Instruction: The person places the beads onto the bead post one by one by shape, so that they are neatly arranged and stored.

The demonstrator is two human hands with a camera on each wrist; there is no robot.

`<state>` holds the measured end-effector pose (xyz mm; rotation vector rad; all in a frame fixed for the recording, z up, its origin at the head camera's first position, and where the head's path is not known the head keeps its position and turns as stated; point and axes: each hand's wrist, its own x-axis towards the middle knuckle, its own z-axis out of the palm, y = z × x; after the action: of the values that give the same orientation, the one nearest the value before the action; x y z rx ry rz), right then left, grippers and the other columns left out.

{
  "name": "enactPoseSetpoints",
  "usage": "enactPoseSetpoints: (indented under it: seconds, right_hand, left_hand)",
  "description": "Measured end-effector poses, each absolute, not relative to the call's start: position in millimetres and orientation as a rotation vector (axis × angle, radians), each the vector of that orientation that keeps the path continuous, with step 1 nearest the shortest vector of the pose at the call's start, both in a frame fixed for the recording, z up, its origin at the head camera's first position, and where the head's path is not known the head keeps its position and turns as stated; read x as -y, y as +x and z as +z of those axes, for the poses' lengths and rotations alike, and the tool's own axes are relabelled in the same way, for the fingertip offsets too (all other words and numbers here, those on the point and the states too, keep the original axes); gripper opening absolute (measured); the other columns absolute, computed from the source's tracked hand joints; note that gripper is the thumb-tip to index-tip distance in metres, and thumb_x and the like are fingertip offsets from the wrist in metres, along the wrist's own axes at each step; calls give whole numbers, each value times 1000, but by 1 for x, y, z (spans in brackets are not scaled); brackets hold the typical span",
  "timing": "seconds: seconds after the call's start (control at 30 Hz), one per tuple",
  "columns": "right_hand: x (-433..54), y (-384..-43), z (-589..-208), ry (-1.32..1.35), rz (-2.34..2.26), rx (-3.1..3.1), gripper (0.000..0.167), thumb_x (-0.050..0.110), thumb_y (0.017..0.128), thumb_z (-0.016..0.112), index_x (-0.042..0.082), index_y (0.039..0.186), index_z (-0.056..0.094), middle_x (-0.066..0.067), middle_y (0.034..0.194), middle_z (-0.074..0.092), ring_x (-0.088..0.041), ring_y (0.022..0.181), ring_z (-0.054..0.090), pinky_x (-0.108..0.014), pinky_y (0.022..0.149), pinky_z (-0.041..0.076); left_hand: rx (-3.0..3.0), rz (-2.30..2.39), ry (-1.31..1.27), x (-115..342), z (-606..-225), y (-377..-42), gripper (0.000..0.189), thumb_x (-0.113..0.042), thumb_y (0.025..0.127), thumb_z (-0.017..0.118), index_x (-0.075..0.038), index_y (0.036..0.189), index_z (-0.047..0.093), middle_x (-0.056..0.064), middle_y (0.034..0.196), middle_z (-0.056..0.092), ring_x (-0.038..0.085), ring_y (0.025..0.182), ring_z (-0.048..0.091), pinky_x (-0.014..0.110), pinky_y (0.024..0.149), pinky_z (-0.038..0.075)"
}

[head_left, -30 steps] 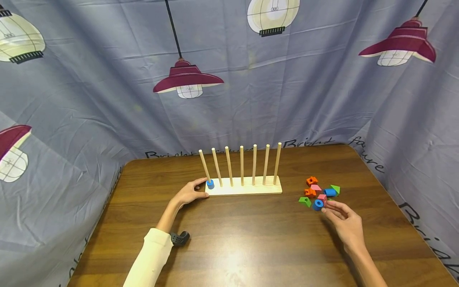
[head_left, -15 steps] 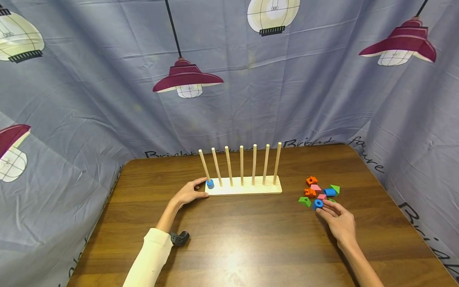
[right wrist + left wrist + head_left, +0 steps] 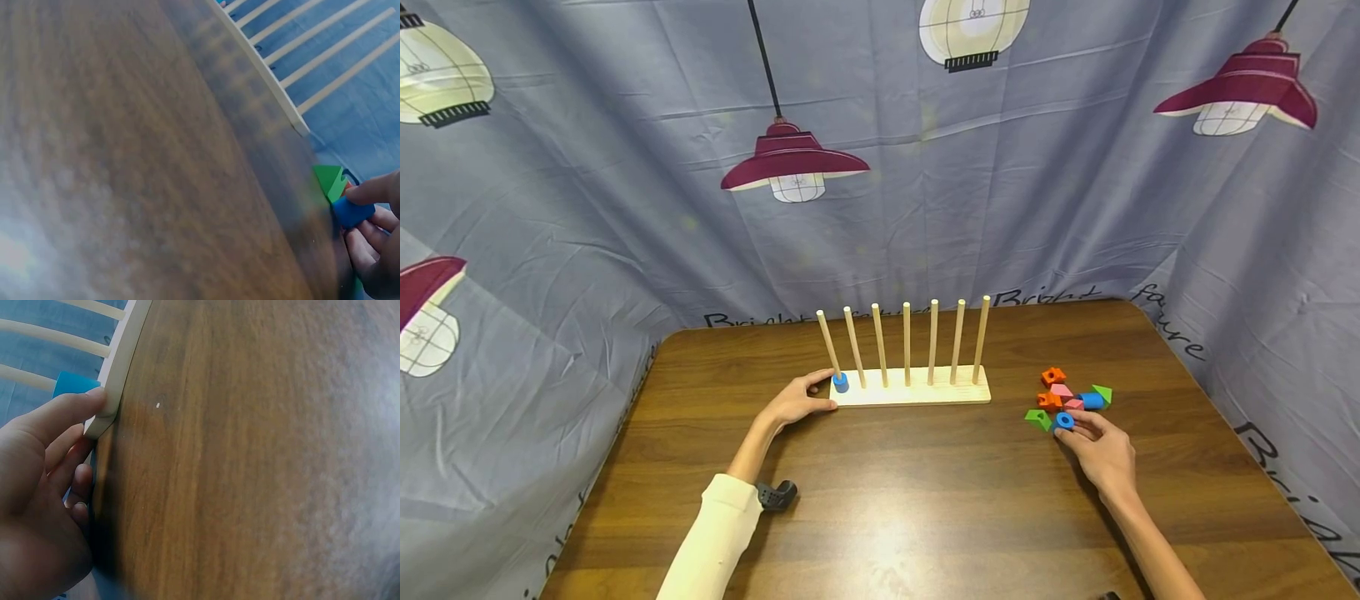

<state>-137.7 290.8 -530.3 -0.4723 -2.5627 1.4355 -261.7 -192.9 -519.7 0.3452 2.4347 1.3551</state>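
A pale wooden peg board (image 3: 917,395) with a row of several upright pegs stands toward the back of the table. One blue ring-shaped block (image 3: 840,383) sits at the bottom of its leftmost peg. My left hand (image 3: 795,402) holds the board's left end, thumb on the front edge and fingers behind, as the left wrist view also shows. On the right, my right hand (image 3: 1103,452) pinches a blue cylindrical block (image 3: 354,212) with a hole through it, between thumb and fingers. Right beside that block lies a green triangular block (image 3: 1038,419).
Around the right hand lie orange blocks (image 3: 1049,402), pink blocks (image 3: 1061,391), another blue cylinder (image 3: 1090,401) and a green triangle (image 3: 1103,393). The brown wooden table (image 3: 880,500) ends at a grey-blue curtain (image 3: 895,233) behind.
My right hand has moved slightly left, from beside a pink block to the blue cylindrical block, and now pinches it. The left hand stays on the board's end.
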Motion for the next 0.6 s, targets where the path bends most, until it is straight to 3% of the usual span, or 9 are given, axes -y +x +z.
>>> enactPoseSetpoints:
  seconds: [0.3,0.6]
  right_hand:
    - [-278,-134,-517,-390,1394,2463,41,18,87,80,-5,119,67,-25,112,69,18,79,54,-4,70,44]
    - [-239,-146,-481,80,1702,2240,36,-1,83,79,-9,115,66,-14,105,71,-1,92,67,-20,80,52]
  left_hand:
    - [-2426,1369,332,191,-520,-261,70,-15,87,77,-6,150,46,16,153,40,38,127,40,51,107,33]
    - [-2428,1375,326,191,-518,-260,70,-15,87,77,-6,149,47,17,152,42,38,127,40,52,107,32]
